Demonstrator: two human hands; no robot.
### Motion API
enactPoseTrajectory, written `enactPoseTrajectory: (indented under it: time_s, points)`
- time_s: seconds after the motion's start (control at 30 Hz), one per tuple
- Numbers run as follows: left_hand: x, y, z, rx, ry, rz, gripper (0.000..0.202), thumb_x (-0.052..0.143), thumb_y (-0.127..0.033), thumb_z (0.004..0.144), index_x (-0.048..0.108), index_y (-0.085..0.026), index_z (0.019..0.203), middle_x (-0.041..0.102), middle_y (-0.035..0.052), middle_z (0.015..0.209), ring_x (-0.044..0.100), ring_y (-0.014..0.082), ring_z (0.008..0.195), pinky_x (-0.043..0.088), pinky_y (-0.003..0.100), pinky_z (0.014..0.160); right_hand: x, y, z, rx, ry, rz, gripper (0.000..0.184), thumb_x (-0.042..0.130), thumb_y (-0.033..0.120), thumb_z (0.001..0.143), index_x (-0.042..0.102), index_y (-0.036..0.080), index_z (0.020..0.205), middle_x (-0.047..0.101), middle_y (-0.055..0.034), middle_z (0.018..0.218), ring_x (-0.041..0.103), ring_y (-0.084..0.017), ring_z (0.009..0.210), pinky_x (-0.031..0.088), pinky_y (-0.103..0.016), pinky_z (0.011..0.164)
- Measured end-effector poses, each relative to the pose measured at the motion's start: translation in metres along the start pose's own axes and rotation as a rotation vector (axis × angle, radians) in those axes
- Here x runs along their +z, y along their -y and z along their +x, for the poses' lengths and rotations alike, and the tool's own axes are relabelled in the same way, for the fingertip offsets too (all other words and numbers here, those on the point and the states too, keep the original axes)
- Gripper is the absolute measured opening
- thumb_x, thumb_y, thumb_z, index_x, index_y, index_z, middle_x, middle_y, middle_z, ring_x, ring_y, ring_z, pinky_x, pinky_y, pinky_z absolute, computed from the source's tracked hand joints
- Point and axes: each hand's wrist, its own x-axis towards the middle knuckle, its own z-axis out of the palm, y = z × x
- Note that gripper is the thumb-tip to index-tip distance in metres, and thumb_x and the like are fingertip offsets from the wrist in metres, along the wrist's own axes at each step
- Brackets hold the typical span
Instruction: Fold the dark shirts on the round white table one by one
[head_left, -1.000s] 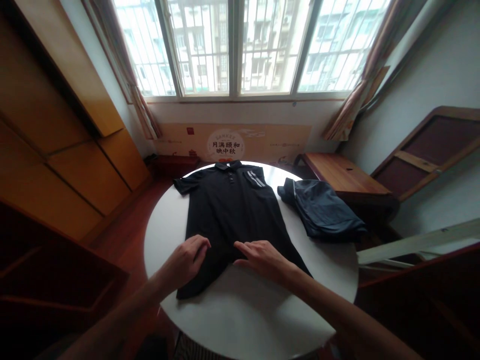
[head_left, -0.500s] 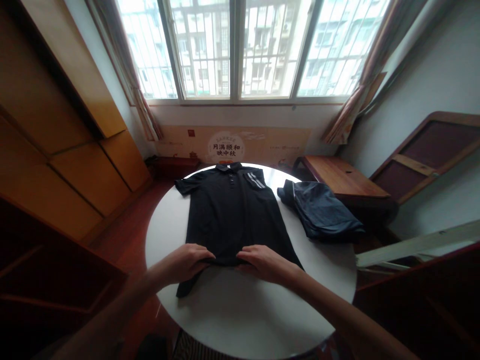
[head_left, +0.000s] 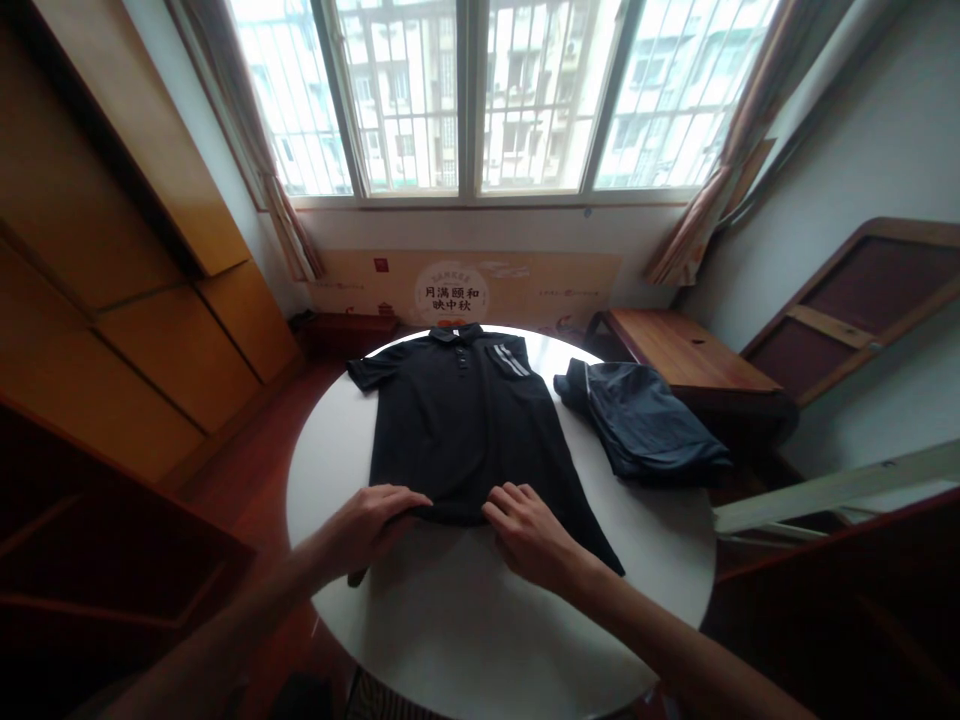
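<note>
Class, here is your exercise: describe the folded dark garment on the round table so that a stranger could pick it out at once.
Start at the large window, then look down to the round white table in front of it. On the table, just right of the spread-out black polo shirt, lies a folded dark garment. Unlike the flat shirt, it is a compact, bunched pile near the table's right edge.

A round white desk [head_left: 480, 640] fills the lower middle of the frame, with a folded dark garment [head_left: 641, 420] on its right side. Behind it, a barred window [head_left: 469, 95] spans the top between curtains [head_left: 724, 190], a printed banner [head_left: 465, 290] runs below the sill, a wooden bench [head_left: 686, 350] stands right, and wooden cabinets [head_left: 172, 340] line the left
</note>
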Motion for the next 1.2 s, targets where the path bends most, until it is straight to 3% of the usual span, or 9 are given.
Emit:
enactPoseTrajectory:
  time_s: [0.23, 0.37, 0.43, 0.63, 0.8, 0.93, 1.0, 1.07, 1.2]
  points:
    - [-0.023, 0.010, -0.013, -0.041, 0.062, -0.028, 0.019, 0.060, -0.024, 0.091, 0.069, -0.021, 0.107, 0.074, 0.0052, 0.094, 0.070, 0.0169, 0.083, 0.053, 0.026, 0.077, -0.012, -0.033, -0.020, 0.230, -0.022, 0.074, 0.020, 0.050, -0.001, 0.078, 0.058, 0.017, 0.082, 0.061, -0.0078, 0.093, 0.054, -0.020, 0.086, 0.042, -0.033, 0.078]
    - [-0.024, 0.012, -0.020, -0.015, 0.200, -0.010, 0.020, 0.063, -0.031, 0.092, 0.069, -0.020, 0.108, 0.071, 0.0042, 0.088, 0.067, 0.0150, 0.076, 0.049, 0.023, 0.070, -0.005, -0.033, -0.047, 0.122, -0.083, 0.159, 0.014, 0.057, 0.015, 0.088, 0.063, 0.017, 0.100, 0.061, -0.0100, 0.105, 0.055, -0.023, 0.097, 0.048, -0.037, 0.085]
    - [-0.020, 0.014, -0.024, -0.016, 0.185, -0.023, 0.021, 0.057, -0.033, 0.096, 0.071, -0.018, 0.103, 0.071, 0.0046, 0.085, 0.067, 0.0146, 0.075, 0.048, 0.022, 0.069, 0.004, -0.035, -0.060, 0.025, -0.140, 0.151, 0.027, 0.059, 0.022, 0.091, 0.060, 0.018, 0.117, 0.060, -0.0124, 0.115, 0.054, -0.026, 0.106, 0.048, -0.041, 0.091]
    - [-0.013, 0.014, -0.029, -0.070, 0.169, -0.071, 0.030, 0.048, -0.033, 0.101, 0.073, -0.018, 0.098, 0.072, 0.0044, 0.084, 0.066, 0.0138, 0.074, 0.048, 0.022, 0.071, 0.014, -0.058, -0.083, -0.070, -0.222, 0.095, 0.031, 0.041, 0.007, 0.096, 0.061, 0.015, 0.117, 0.064, -0.0128, 0.106, 0.058, -0.023, 0.096, 0.051, -0.036, 0.080]
    - [-0.028, 0.024, -0.040, -0.222, 0.177, -0.064, 0.026, 0.059, -0.041, 0.094, 0.076, -0.022, 0.098, 0.074, 0.0050, 0.090, 0.067, 0.0178, 0.088, 0.049, 0.027, 0.085, -0.008, -0.057, -0.094, -0.008, -0.107, 0.194, 0.028, 0.038, 0.022, 0.103, 0.059, 0.017, 0.085, 0.061, -0.0056, 0.080, 0.055, -0.017, 0.073, 0.044, -0.031, 0.067]
    - [-0.045, 0.026, -0.050, -0.370, 0.336, -0.124, 0.030, 0.066, -0.048, 0.087, 0.077, -0.022, 0.097, 0.073, 0.0051, 0.095, 0.065, 0.0186, 0.091, 0.050, 0.025, 0.081, -0.029, -0.041, -0.107, 0.007, 0.136, 0.334, 0.027, 0.041, 0.027, 0.103, 0.055, 0.019, 0.081, 0.061, -0.0029, 0.082, 0.056, -0.015, 0.075, 0.043, -0.028, 0.068]
    - [-0.047, 0.023, -0.045, -0.340, 0.408, -0.173, 0.029, 0.064, -0.048, 0.089, 0.076, -0.023, 0.098, 0.072, 0.0036, 0.096, 0.064, 0.0170, 0.090, 0.050, 0.024, 0.081, -0.036, -0.037, -0.104, 0.003, 0.196, 0.375, 0.026, 0.046, 0.032, 0.101, 0.056, 0.020, 0.080, 0.061, -0.0023, 0.083, 0.057, -0.014, 0.077, 0.043, -0.027, 0.069]
    - [-0.040, 0.023, -0.028, -0.260, 0.383, -0.199, 0.031, 0.055, -0.045, 0.095, 0.074, -0.021, 0.098, 0.071, 0.0034, 0.094, 0.064, 0.0156, 0.089, 0.049, 0.024, 0.083, -0.039, -0.038, -0.088, 0.030, 0.139, 0.358, 0.027, 0.048, 0.036, 0.100, 0.058, 0.020, 0.081, 0.061, -0.0036, 0.085, 0.058, -0.016, 0.079, 0.045, -0.028, 0.071]
    - [-0.008, 0.051, 0.038, -0.139, 0.110, -0.033, 0.037, 0.040, -0.039, 0.102, 0.070, -0.019, 0.108, 0.068, 0.0073, 0.111, 0.063, 0.0178, 0.101, 0.048, 0.031, 0.096, -0.027, -0.056, -0.017, 0.034, -0.061, 0.305, 0.024, 0.045, 0.031, 0.101, 0.064, 0.017, 0.098, 0.064, -0.0088, 0.102, 0.060, -0.019, 0.095, 0.049, -0.032, 0.087]
